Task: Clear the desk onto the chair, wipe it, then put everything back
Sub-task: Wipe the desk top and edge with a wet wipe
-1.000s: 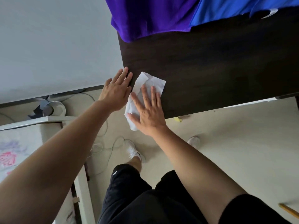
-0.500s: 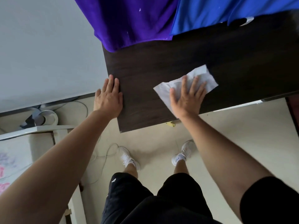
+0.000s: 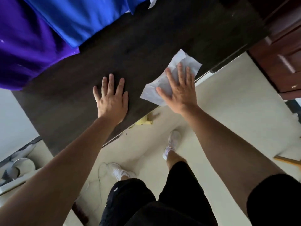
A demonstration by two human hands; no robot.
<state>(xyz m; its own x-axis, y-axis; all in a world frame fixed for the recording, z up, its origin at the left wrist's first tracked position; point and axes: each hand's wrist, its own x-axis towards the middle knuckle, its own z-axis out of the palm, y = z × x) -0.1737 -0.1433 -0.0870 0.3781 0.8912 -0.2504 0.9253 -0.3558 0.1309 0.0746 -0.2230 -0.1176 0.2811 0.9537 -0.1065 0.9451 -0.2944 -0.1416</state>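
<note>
From the head view, you are looking down over a dark wood-grain desk (image 3: 146,46) that runs diagonally across the picture. Your left hand (image 3: 112,101) lies flat on the desk near its front edge, palm down, fingers spread and straight, gripping nothing. Your right hand (image 3: 179,90) is just beside it to the right, also flat and with fingers spread; its grip is not closed around anything, it only presses down on a crumpled white tissue (image 3: 169,79) that sits at the front edge of the desk (one corner of it sticks out past your fingertips, another toward your thumb). The two hands are near each other but apart.

At the far side of the desk hang a purple cloth (image 3: 27,46) and a blue cloth (image 3: 84,18), the blue one overlapping the purple. A reddish-brown cabinet (image 3: 280,51) stands at the right end of the desk. Below the desk edge, a small yellow scrap (image 3: 145,123) lies on the pale floor (image 3: 228,119), and your white shoes (image 3: 172,141) and black shorts (image 3: 146,206) show beneath your arms.
</note>
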